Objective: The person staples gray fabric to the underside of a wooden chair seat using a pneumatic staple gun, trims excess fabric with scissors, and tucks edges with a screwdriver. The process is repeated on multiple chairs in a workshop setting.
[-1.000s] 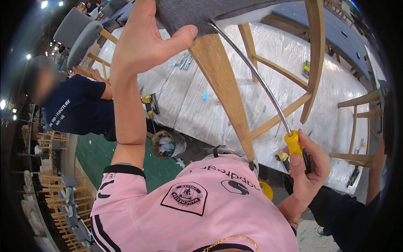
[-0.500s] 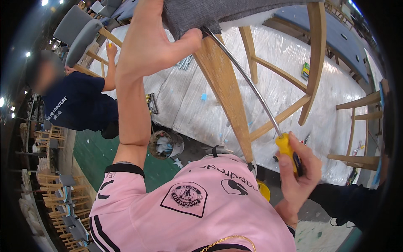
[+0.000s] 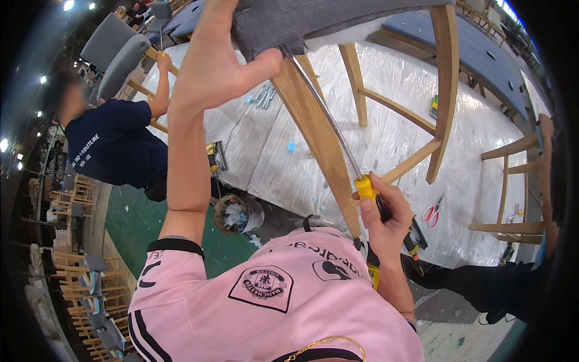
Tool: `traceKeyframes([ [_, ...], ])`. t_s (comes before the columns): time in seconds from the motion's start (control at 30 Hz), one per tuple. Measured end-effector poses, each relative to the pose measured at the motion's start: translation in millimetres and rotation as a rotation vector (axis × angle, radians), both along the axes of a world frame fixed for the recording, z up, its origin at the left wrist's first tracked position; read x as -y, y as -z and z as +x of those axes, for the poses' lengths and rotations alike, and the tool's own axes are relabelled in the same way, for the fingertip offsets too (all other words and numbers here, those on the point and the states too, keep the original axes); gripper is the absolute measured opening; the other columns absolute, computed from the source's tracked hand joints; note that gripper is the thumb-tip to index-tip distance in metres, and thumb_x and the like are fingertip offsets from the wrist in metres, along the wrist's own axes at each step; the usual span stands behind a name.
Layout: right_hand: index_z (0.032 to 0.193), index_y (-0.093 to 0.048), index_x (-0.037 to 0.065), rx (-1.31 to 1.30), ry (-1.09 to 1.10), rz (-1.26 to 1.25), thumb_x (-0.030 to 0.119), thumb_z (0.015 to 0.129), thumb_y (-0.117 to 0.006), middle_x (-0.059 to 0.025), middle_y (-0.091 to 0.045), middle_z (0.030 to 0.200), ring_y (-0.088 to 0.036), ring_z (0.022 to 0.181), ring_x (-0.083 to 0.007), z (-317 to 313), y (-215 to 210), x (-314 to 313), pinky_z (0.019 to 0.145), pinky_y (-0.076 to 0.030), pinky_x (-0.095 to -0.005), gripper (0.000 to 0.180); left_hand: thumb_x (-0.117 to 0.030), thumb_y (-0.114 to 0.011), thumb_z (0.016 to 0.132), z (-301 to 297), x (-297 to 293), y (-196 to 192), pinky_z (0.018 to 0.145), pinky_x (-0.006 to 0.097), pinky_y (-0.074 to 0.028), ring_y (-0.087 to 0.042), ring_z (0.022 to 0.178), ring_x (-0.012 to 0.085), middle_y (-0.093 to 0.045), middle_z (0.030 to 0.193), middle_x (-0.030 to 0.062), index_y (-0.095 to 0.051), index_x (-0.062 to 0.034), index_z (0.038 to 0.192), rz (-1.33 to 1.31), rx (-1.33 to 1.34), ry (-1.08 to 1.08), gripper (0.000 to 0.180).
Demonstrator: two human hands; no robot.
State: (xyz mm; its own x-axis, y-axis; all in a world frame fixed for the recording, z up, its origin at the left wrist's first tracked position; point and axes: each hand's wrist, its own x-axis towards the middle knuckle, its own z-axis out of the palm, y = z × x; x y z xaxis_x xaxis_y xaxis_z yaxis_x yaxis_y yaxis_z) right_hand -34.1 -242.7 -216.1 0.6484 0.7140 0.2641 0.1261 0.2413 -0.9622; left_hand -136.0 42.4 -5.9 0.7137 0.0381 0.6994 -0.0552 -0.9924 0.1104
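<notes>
A wooden chair point(image 3: 319, 136) with a dark grey fabric seat point(image 3: 362, 18) stands tilted before me. My left hand point(image 3: 208, 72) grips the seat's corner at the top, thumb on the fabric beside the top of the nearest leg; its other fingers are hidden. My right hand point(image 3: 389, 214) is closed round the yellow and black handle of a long screwdriver point(image 3: 338, 136). The metal shaft runs up along the near leg, and its tip meets the fabric edge where leg and seat join, close to my left thumb. White padding point(image 3: 344, 39) shows under the seat's edge.
A plastic-wrapped table point(image 3: 259, 163) carries red-handled scissors point(image 3: 432, 212), several bolts point(image 3: 263, 95) and a staple gun point(image 3: 216, 157). Below it stands a bucket of scraps point(image 3: 238, 214). At left a co-worker point(image 3: 117, 142) handles a grey chair; another person's dark-clothed limb point(image 3: 488, 289) is at right.
My right hand and the screwdriver handle have swung left and up, so the shaft now lies closer to the chair leg. My left hand keeps its hold. The co-worker at left raised an arm slightly.
</notes>
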Motion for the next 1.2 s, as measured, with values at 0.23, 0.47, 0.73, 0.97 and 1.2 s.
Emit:
traceKeyframes([
  [0.23, 0.126, -0.068, -0.004, -0.063, -0.036, 0.036, 0.017, 0.092, -0.080, -0.0161, -0.076, 0.105, -0.073, 0.095, -0.0174, 6, -2, -2, 0.084, -0.054, -0.0264, 0.041, -0.016, -0.070, 0.065, 0, -12, 7, 0.119, 0.042, -0.029, -0.043, 0.142, 0.0303, -0.047, 0.147, 0.0183, -0.048, -0.0028, 0.143, 0.022, 0.026, 0.078, 0.082],
  [0.47, 0.126, -0.069, -0.004, 0.039, -0.004, 0.028, 0.010, 0.092, -0.078, -0.0159, -0.076, 0.103, -0.071, 0.090, -0.0149, 3, 1, -4, 0.080, -0.053, -0.0252, 0.038, -0.018, -0.070, 0.066, -1, -31, 7, 0.119, 0.042, -0.030, -0.045, 0.139, 0.0296, -0.047, 0.149, 0.0181, -0.046, -0.0016, 0.145, 0.014, 0.033, 0.105, 0.084],
  [0.73, 0.122, -0.070, -0.006, 0.203, 0.061, 0.007, 0.004, 0.089, -0.078, -0.0121, -0.073, 0.088, -0.063, 0.074, -0.0102, 13, -37, 9, 0.069, -0.048, -0.0220, 0.036, -0.021, -0.071, 0.066, 1, -32, 7, 0.119, 0.042, -0.029, -0.044, 0.140, 0.0295, -0.046, 0.150, 0.0192, -0.045, -0.0001, 0.145, -0.003, 0.040, 0.087, 0.086],
  [0.97, 0.122, -0.071, -0.007, 0.200, 0.095, -0.095, 0.000, 0.085, -0.077, -0.0101, -0.069, 0.080, -0.059, 0.068, -0.0088, 17, -60, 21, 0.064, -0.044, -0.0215, 0.038, -0.025, -0.071, 0.064, 5, -33, 4, 0.119, 0.042, -0.029, -0.043, 0.142, 0.0319, -0.045, 0.151, 0.0221, -0.043, 0.0009, 0.146, 0.072, 0.040, 0.101, 0.090],
  [1.2, 0.120, -0.071, -0.007, 0.195, 0.151, -0.131, -0.004, 0.083, -0.075, -0.0127, -0.071, 0.081, -0.062, 0.068, -0.0112, 9, -85, 29, 0.063, -0.047, -0.0235, 0.038, -0.024, -0.068, 0.059, 3, -13, 6, 0.117, 0.044, -0.030, -0.044, 0.140, 0.0338, -0.050, 0.142, 0.0215, -0.049, -0.0010, 0.140, 0.026, 0.027, 0.064, 0.087],
])
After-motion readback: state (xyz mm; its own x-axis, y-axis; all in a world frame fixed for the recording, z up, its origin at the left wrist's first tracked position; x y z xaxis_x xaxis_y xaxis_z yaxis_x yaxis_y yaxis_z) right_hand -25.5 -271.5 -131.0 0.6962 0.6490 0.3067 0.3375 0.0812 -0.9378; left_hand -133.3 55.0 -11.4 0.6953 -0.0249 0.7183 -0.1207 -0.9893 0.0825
